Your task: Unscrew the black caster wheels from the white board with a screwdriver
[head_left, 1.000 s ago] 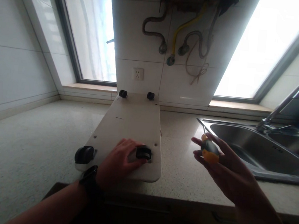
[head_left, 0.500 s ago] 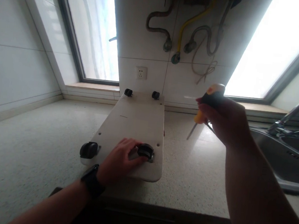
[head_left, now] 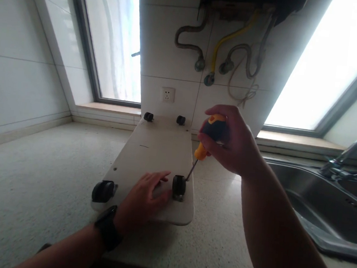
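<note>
A white board lies on the counter with black caster wheels at its corners. My right hand is wrapped round the yellow and black handle of a screwdriver. Its shaft slants down, and the tip reaches the board right beside the near right caster; the exact contact spot is too small to make out. My left hand, with a black watch on the wrist, rests on the board left of that caster, fingers apart. The near left caster and the two far casters stand untouched.
A steel sink with a faucet is set into the counter at the right. Behind the board are a tiled wall, a socket and pipes with a yellow hose. Windows flank the wall.
My right hand has swung left from near the sink, turning the screwdriver tip down to the near right caster. My left fingers have loosened from that caster, which has turned.
</note>
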The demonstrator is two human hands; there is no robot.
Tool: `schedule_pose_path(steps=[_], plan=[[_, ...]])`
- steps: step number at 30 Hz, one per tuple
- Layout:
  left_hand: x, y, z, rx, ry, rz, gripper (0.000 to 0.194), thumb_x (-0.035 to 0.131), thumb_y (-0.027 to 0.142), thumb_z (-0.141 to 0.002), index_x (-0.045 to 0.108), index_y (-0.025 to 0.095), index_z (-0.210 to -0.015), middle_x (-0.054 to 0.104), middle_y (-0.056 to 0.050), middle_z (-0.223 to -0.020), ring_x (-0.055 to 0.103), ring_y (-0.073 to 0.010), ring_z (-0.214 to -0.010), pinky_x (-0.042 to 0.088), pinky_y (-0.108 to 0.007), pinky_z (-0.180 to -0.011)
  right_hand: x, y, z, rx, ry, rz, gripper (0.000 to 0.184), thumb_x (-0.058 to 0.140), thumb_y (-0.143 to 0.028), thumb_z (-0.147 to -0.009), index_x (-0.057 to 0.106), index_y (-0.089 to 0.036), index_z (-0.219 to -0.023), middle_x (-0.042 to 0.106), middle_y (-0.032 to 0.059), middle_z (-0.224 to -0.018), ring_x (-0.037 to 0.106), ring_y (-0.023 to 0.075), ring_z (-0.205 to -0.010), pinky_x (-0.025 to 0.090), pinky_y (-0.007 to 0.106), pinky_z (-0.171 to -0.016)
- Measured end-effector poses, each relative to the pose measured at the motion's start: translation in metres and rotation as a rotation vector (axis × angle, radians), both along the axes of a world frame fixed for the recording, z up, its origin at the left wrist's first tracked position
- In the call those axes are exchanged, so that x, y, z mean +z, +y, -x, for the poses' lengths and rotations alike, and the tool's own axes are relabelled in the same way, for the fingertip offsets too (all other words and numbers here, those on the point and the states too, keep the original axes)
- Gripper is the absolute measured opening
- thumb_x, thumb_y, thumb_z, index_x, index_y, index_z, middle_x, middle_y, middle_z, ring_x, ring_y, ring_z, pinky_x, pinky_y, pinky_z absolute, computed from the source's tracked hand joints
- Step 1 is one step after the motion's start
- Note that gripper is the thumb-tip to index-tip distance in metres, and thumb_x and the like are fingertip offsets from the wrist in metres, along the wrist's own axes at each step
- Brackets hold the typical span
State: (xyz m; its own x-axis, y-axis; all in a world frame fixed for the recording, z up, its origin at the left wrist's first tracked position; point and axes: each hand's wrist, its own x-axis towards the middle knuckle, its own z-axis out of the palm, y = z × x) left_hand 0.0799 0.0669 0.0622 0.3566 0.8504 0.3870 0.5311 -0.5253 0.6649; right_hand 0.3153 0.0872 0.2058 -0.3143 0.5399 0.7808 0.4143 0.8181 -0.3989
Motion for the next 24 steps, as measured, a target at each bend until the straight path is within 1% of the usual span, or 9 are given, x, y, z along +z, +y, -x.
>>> schedule_pose_path(steps=[2,4,6,8,9,11,15,21,24], plan=[[0.001,0.003,0.002,-0.067,0.022,-0.012,0.058,0.063,0.038,-0.095,0.044,0.032,-0.15,0.059,-0.008,-0.14,0.056,-0.0262,-0.124,0.047,-0.049,-0.106,-0.005,0.002,-0.003,0.026,-0.025,-0.002,0.042,0.069,-0.028,-0.085,0.048,-0.026,-0.122,0.062,-0.0019,-0.091,0.058,0.0083,-0.063,0.049,0.021,-0.053],[0.003,0.006,0.003,-0.127,0.064,-0.034,0.058,0.062,0.035,-0.095,0.042,0.036,-0.15,0.054,-0.006,-0.146,0.05,-0.0265,-0.132,0.042,-0.051,-0.111,-0.01,0.003,-0.007,0.042,-0.016,0.003,0.042,0.07,-0.027,-0.085,0.048,-0.027,-0.121,0.063,-0.0016,-0.091,0.059,0.0096,-0.066,0.05,0.022,-0.054],[0.003,0.007,0.002,-0.142,0.079,-0.035,0.048,0.062,0.032,-0.096,0.05,0.035,-0.142,0.054,-0.004,-0.148,0.049,-0.0259,-0.135,0.04,-0.05,-0.113,-0.014,0.003,-0.011,0.042,0.011,0.014,0.042,0.07,-0.026,-0.085,0.047,-0.028,-0.12,0.063,-0.0012,-0.092,0.06,0.0103,-0.066,0.051,0.023,-0.053],[0.004,0.006,0.003,-0.123,0.056,-0.014,0.033,0.063,0.029,-0.094,0.057,0.03,-0.126,0.054,-0.004,-0.149,0.049,-0.0255,-0.134,0.04,-0.049,-0.112,-0.017,0.003,-0.013,0.041,0.035,0.025,0.042,0.07,-0.026,-0.085,0.048,-0.029,-0.12,0.063,-0.0006,-0.093,0.059,0.0103,-0.063,0.05,0.023,-0.05],[0.003,0.005,0.003,-0.111,0.037,0.003,0.026,0.064,0.028,-0.093,0.057,0.028,-0.118,0.053,-0.005,-0.149,0.05,-0.0254,-0.134,0.041,-0.049,-0.112,-0.018,0.002,-0.013,0.046,0.034,0.03,0.042,0.07,-0.027,-0.085,0.047,-0.029,-0.12,0.063,-0.0004,-0.093,0.059,0.0104,-0.063,0.05,0.023,-0.049],[0.003,0.003,0.005,-0.105,0.003,0.047,0.018,0.065,0.027,-0.093,0.054,0.026,-0.107,0.055,-0.006,-0.148,0.051,-0.0251,-0.133,0.042,-0.048,-0.111,-0.019,0.002,-0.012,0.049,-0.008,0.028,0.043,0.071,-0.028,-0.085,0.047,-0.028,-0.121,0.063,-0.0001,-0.093,0.06,0.0112,-0.066,0.052,0.024,-0.054],[0.002,0.002,0.009,-0.135,-0.037,0.106,0.013,0.062,0.027,-0.096,0.053,0.026,-0.105,0.062,-0.006,-0.136,0.056,-0.0232,-0.127,0.044,-0.044,-0.108,-0.022,0.002,-0.008,0.039,-0.131,-0.019,0.046,0.074,-0.027,-0.083,0.048,-0.027,-0.121,0.064,-0.0007,-0.094,0.063,0.0126,-0.076,0.054,0.028,-0.066],[-0.005,0.004,0.012,-0.131,-0.04,0.064,0.017,0.062,0.028,-0.096,0.054,0.025,-0.11,0.061,-0.008,-0.128,0.058,-0.0236,-0.119,0.046,-0.043,-0.104,-0.028,0.006,-0.005,0.085,-0.104,-0.014,0.048,0.074,-0.026,-0.083,0.047,-0.028,-0.123,0.064,-0.0001,-0.096,0.063,0.013,-0.076,0.053,0.028,-0.065],[-0.005,0.004,0.012,-0.127,-0.039,0.06,0.015,0.062,0.028,-0.096,0.054,0.025,-0.109,0.062,-0.008,-0.128,0.058,-0.0247,-0.118,0.047,-0.045,-0.103,-0.029,0.006,-0.003,0.1,-0.117,-0.011,0.048,0.074,-0.025,-0.083,0.047,-0.028,-0.122,0.063,0.0,-0.096,0.063,0.0131,-0.077,0.053,0.027,-0.064]])
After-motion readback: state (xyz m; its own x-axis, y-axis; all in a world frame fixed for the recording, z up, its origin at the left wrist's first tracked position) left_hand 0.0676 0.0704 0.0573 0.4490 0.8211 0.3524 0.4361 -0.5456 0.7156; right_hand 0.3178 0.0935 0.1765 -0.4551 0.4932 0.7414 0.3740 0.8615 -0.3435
